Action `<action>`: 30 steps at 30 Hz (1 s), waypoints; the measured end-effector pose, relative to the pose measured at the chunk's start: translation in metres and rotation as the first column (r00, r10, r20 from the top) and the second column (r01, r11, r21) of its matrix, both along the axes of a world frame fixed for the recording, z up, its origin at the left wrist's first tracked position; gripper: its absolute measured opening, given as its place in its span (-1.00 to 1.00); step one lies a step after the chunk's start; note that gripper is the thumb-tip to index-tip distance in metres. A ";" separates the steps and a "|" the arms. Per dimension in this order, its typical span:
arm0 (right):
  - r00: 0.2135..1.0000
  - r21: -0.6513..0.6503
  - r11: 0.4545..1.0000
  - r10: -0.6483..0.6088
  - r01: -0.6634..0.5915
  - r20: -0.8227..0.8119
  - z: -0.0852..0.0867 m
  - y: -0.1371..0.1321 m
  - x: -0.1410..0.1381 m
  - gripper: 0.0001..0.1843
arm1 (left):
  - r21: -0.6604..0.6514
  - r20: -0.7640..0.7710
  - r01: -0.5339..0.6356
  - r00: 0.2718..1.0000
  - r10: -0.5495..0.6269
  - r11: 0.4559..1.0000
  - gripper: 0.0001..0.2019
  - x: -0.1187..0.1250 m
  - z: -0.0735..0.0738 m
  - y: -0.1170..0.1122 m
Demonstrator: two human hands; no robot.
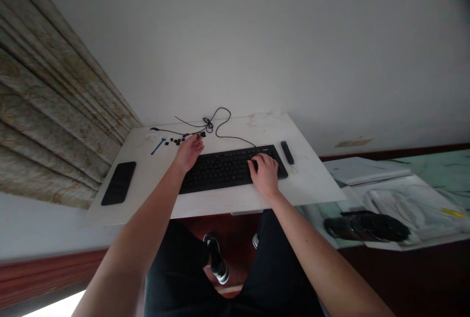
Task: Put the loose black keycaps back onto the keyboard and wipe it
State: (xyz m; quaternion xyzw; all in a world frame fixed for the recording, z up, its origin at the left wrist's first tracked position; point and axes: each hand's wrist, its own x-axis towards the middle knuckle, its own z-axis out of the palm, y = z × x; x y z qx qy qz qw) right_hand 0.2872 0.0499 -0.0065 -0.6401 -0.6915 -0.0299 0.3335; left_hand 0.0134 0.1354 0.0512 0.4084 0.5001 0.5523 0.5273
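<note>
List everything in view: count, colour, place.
keyboard: one, black, on the white desk board
small loose pieces: several, black, at the board's far edge
cable: one, black, looped beyond the keyboard
stick: one, blue, left on the board
smartphone: one, black, left end of the board
bar: one, black, right of the keyboard
papers: several, white, right of the board
dark object: one, black, far right
shoes: two, black and white, on the floor
left hand: by the pieces
right hand: on the keyboard
</note>
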 end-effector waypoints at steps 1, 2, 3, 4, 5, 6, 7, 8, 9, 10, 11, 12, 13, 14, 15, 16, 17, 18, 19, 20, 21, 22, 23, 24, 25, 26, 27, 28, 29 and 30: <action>1.000 0.005 1.000 0.002 -0.002 -0.004 0.000 0.000 0.000 -0.70 | -0.017 0.121 0.052 0.991 -0.049 0.999 -0.76 0.006 0.002 -0.010; 1.000 0.010 1.000 0.003 -0.002 -0.008 0.000 0.000 -0.001 -0.71 | -0.025 0.200 0.096 0.976 -0.089 0.995 -0.78 0.012 0.003 -0.021; 1.000 0.015 1.000 0.002 -0.002 -0.012 0.000 -0.001 -0.001 -0.71 | -0.027 0.245 0.135 0.961 -0.124 0.991 -0.79 0.018 0.005 -0.032; 1.000 0.021 1.000 0.002 -0.001 -0.018 0.001 -0.001 -0.001 -0.71 | -0.024 0.263 0.165 0.953 -0.153 0.986 -0.79 0.023 0.006 -0.043; 1.000 0.029 1.000 0.000 0.000 -0.025 0.001 -0.002 -0.001 -0.72 | -0.021 0.263 0.193 0.948 -0.180 0.981 -0.78 0.028 0.006 -0.053; 0.999 0.038 0.999 0.001 0.001 -0.033 0.001 -0.002 -0.001 -0.72 | -0.020 0.256 0.217 0.945 -0.205 0.976 -0.77 0.032 0.007 -0.062; 0.999 0.050 0.999 0.005 -0.002 -0.045 0.002 -0.003 -0.001 -0.73 | -0.021 0.257 0.237 0.940 -0.224 0.971 -0.77 0.036 0.007 -0.070; 0.998 0.062 0.998 0.013 -0.009 -0.062 0.003 -0.004 -0.001 -0.74 | -0.024 0.275 0.254 0.932 -0.238 0.967 -0.77 0.040 0.007 -0.078; 0.996 0.078 0.997 0.024 -0.018 -0.083 0.005 -0.005 -0.002 -0.75 | -0.029 0.307 0.268 0.919 -0.246 0.963 -0.78 0.043 0.007 -0.084; 0.993 0.096 0.995 0.041 -0.030 -0.108 0.007 -0.007 -0.002 -0.76 | -0.038 0.347 0.282 0.903 -0.252 0.959 -0.79 0.046 0.006 -0.089; 0.988 0.117 0.992 0.063 -0.047 -0.138 0.010 -0.010 -0.004 -0.78 | -0.050 0.392 0.297 0.884 -0.255 0.954 -0.80 0.048 0.005 -0.093; 0.980 0.139 0.988 0.094 -0.071 -0.173 0.014 -0.013 -0.006 -0.80 | -0.061 0.437 0.313 0.862 -0.256 0.948 -0.80 0.050 0.004 -0.096; 0.967 0.159 0.982 0.135 -0.102 -0.217 0.019 -0.016 -0.009 -0.81 | -0.073 0.479 0.330 0.839 -0.257 0.941 -0.80 0.051 0.004 -0.098; 0.945 0.173 0.975 0.184 -0.140 -0.269 0.024 -0.019 -0.013 -0.82 | -0.083 0.517 0.347 0.816 -0.258 0.934 -0.79 0.052 0.003 -0.100; 0.914 0.175 0.967 0.236 -0.187 -0.331 0.030 -0.022 -0.017 -0.83 | -0.093 0.549 0.363 0.795 -0.256 0.927 -0.78 0.053 0.002 -0.101; 0.871 0.162 0.957 0.285 -0.239 -0.400 0.036 -0.024 -0.022 -0.82 | -0.102 0.574 0.375 0.779 -0.253 0.921 -0.78 0.054 0.002 -0.102; 0.820 0.137 0.946 0.324 -0.296 -0.471 0.042 -0.026 -0.027 -0.80 | -0.113 0.590 0.384 0.768 -0.250 0.916 -0.78 0.054 0.002 -0.103; 0.767 0.104 0.930 0.351 -0.353 -0.537 0.048 -0.028 -0.032 -0.77 | -0.124 0.596 0.390 0.764 -0.246 0.912 -0.79 0.054 0.002 -0.104; 0.719 0.068 0.910 0.368 -0.410 -0.589 0.053 -0.028 -0.037 -0.75 | -0.135 0.595 0.393 0.766 -0.243 0.909 -0.80 0.055 0.001 -0.105; 0.681 0.035 0.886 0.380 -0.462 -0.626 0.058 -0.028 -0.041 -0.72 | -0.145 0.590 0.394 0.771 -0.240 0.908 -0.81 0.055 0.001 -0.106; 0.652 0.007 0.862 0.388 -0.506 -0.651 0.061 -0.028 -0.045 -0.70 | -0.153 0.583 0.395 0.776 -0.240 0.906 -0.82 0.055 0.001 -0.106; 0.633 -0.015 0.840 0.397 -0.543 -0.665 0.064 -0.027 -0.047 -0.69 | -0.158 0.575 0.397 0.781 -0.242 0.904 -0.83 0.055 0.000 -0.107; 0.622 -0.034 0.820 0.405 -0.571 -0.670 0.066 -0.026 -0.050 -0.67 | -0.161 0.567 0.399 0.786 -0.246 0.903 -0.83 0.054 -0.001 -0.108; 0.617 -0.051 0.804 0.413 -0.593 -0.670 0.066 -0.025 -0.051 -0.66 | -0.161 0.559 0.402 0.790 -0.252 0.901 -0.84 0.054 -0.002 -0.109; 0.616 -0.064 0.792 0.419 -0.608 -0.668 0.066 -0.024 -0.052 -0.64 | -0.158 0.552 0.405 0.792 -0.259 0.901 -0.83 0.053 -0.003 -0.109; 0.617 -0.074 0.783 0.424 -0.617 -0.663 0.065 -0.023 -0.053 -0.64 | -0.151 0.547 0.406 0.794 -0.265 0.901 -0.82 0.051 -0.004 -0.110; 0.621 -0.083 0.777 0.429 -0.624 -0.656 0.064 -0.023 -0.054 -0.65 | -0.144 0.541 0.406 0.796 -0.271 0.903 -0.81 0.050 -0.005 -0.110; 0.626 -0.093 0.771 0.434 -0.630 -0.648 0.063 -0.022 -0.055 -0.66 | -0.138 0.534 0.407 0.798 -0.278 0.903 -0.80 0.049 -0.007 -0.110; 0.629 -0.101 0.765 0.437 -0.636 -0.643 0.061 -0.022 -0.055 -0.68 | -0.132 0.524 0.410 0.802 -0.287 0.903 -0.78 0.048 -0.008 -0.110; 0.630 -0.110 0.759 0.441 -0.642 -0.640 0.060 -0.022 -0.056 -0.70 | -0.128 0.510 0.413 0.807 -0.297 0.902 -0.75 0.047 -0.009 -0.110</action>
